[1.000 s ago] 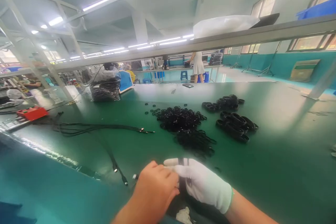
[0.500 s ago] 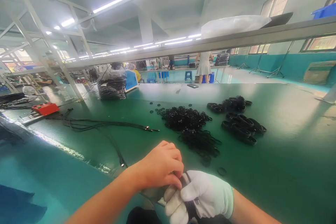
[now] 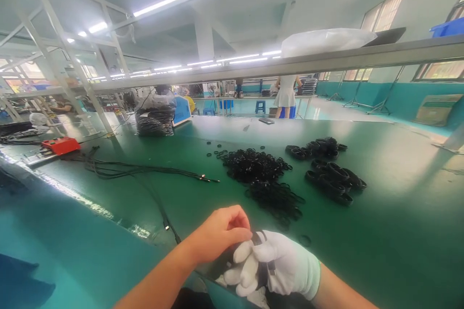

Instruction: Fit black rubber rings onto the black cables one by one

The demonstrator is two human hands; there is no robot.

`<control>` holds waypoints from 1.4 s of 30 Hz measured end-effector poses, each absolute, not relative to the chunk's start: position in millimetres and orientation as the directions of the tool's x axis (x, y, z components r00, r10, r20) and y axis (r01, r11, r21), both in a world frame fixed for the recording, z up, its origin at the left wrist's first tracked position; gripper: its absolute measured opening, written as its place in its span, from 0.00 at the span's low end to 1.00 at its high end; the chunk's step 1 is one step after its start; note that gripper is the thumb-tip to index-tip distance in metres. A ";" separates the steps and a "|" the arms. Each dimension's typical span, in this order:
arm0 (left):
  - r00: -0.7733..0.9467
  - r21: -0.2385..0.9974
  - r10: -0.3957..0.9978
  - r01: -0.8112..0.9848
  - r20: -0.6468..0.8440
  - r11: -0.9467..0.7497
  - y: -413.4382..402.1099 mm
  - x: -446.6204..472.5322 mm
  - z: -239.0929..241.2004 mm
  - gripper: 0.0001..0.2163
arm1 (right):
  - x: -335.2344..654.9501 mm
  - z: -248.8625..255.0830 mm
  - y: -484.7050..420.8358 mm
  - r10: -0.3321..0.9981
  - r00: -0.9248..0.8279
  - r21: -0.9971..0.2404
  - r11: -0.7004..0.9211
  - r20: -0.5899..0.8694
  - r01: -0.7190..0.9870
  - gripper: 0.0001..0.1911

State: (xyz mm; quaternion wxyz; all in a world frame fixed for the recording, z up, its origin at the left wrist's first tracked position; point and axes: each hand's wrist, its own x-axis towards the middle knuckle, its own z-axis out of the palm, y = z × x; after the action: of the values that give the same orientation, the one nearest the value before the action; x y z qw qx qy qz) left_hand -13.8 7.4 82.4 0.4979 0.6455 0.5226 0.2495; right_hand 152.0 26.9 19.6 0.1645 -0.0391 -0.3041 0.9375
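Note:
My right hand (image 3: 275, 265), in a white glove, is closed around a coiled black cable bundle (image 3: 261, 260) at the near edge of the green table (image 3: 380, 231). My bare left hand (image 3: 221, 231) pinches at the top of that bundle, fingers bent together against the glove. A heap of small black rubber bands (image 3: 264, 174) lies just beyond my hands. Finished black cable coils (image 3: 333, 178) are grouped to the right of the heap.
Long loose black cables (image 3: 145, 171) trail across the table's left side. A red box (image 3: 61, 145) sits at far left, a clear bag of cables (image 3: 155, 118) at the back. A metal shelf rail (image 3: 290, 63) runs overhead. A person in white (image 3: 285, 96) stands far behind.
My hands have come back to the near table edge with the bundle. The gloved hand has curled round it, and my left hand now pinches at its top. The camera view shifted slightly.

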 end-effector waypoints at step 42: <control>0.097 0.943 0.981 0.306 -0.167 0.130 -17.8 7.8 65.9 0.04 | 153.5 28.8 27.9 0.342 -0.938 -0.695 -0.664 0.044 -0.275 0.19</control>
State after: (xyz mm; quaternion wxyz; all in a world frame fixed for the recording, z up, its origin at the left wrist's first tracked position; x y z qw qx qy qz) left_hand 7.8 -17.8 65.9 0.4845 0.5599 0.5746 0.3486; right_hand 153.5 27.9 28.8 0.1695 -0.0451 -0.3732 0.9110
